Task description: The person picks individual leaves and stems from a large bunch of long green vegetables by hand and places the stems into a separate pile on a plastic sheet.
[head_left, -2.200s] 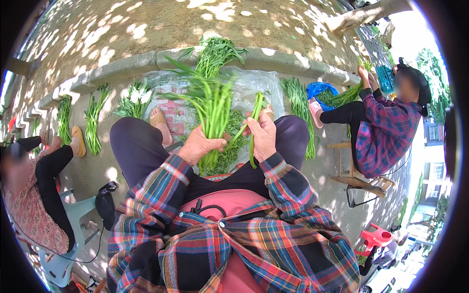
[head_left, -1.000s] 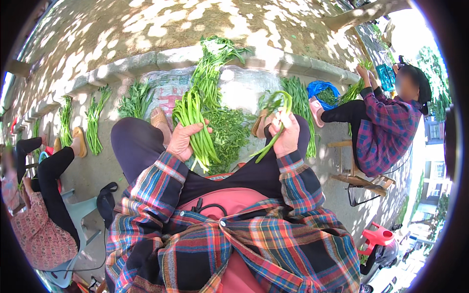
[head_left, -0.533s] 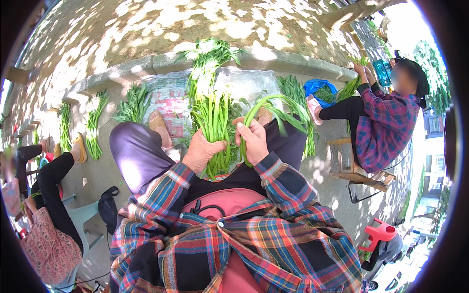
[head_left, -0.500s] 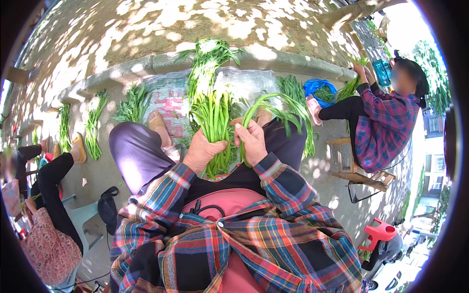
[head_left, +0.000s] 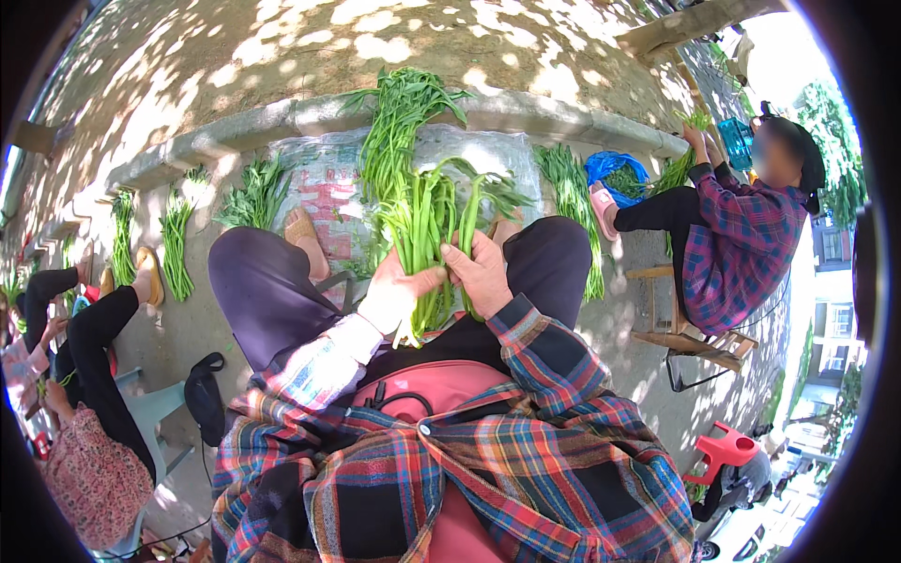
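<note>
Pink floral cloth [head_left: 99,474] is covering a seated co-worker [head_left: 94,340] at the far left, and three bunches of leafy greens [head_left: 176,246] are lying on the pavement beyond. Next, a clear plastic sheet [head_left: 314,164] is spreading between the person's feet, with a heap of long-stemmed greens [head_left: 402,113] lying across its middle. Above the lap, the left hand [head_left: 394,289] is grasping a thick bundle of green stems [head_left: 420,225]: the thumb is crossing the front of the stems, the leafy tops are rising above the grip and the cut ends are sticking out below it; the fingers behind are hidden. Just beside it, the right hand [head_left: 481,274] is pinching a separate green stalk [head_left: 468,218] between thumb and forefinger, its leaves drooping rightward above the fingertips. Farther right, another bunch [head_left: 571,211] is lying near a blue plastic bag [head_left: 631,167] of greens, and a co-worker in plaid [head_left: 746,225] is sitting.
</note>
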`<action>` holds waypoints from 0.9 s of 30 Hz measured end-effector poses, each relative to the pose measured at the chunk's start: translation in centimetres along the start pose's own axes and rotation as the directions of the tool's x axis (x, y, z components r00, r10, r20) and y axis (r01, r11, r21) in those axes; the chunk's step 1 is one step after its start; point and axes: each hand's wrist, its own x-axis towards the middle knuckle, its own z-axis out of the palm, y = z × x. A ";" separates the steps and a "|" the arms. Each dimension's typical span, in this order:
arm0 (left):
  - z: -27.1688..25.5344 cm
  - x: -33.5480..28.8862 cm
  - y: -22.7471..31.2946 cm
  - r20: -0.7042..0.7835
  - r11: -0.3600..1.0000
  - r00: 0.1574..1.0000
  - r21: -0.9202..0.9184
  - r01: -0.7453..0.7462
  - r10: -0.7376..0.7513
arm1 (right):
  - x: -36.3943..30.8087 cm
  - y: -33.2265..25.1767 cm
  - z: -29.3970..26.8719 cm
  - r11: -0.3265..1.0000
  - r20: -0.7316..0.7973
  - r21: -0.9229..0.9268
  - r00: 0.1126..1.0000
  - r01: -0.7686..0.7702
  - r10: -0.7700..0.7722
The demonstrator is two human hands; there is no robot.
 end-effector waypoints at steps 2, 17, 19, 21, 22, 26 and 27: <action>0.1 0.2 -1.5 -0.034 0.929 0.999 -0.369 -0.017 0.005 | 0.0 0.0 0.1 1.000 0.015 0.010 1.000 -0.008 0.008; -0.9 0.2 -1.1 -0.116 0.750 0.962 -0.651 0.115 -0.248 | 0.5 0.9 -0.3 0.990 -0.055 0.123 0.996 0.075 -0.069; -1.4 0.5 -1.3 -0.149 0.754 0.961 -0.652 0.082 -0.234 | 0.8 1.1 -1.3 0.991 -0.077 0.111 0.995 0.077 -0.069; -2.4 0.6 -1.9 -0.187 0.788 0.953 -0.611 0.077 -0.238 | 0.8 0.8 -1.9 0.986 -0.115 0.158 0.993 0.051 -0.033; -3.1 0.8 -2.3 -0.220 0.787 0.942 -0.614 0.068 -0.252 | 0.7 0.6 -2.2 0.977 -0.125 0.203 0.991 0.063 -0.038; -6.2 1.5 -2.5 -0.304 0.728 0.900 -0.686 0.021 -0.312 | 0.9 0.3 -4.4 0.915 -0.163 0.394 0.986 0.091 -0.028; -7.2 1.7 -2.3 -0.311 0.708 0.904 -0.706 -0.012 -0.294 | 0.9 -0.1 -4.9 0.909 -0.177 0.408 0.984 0.086 -0.013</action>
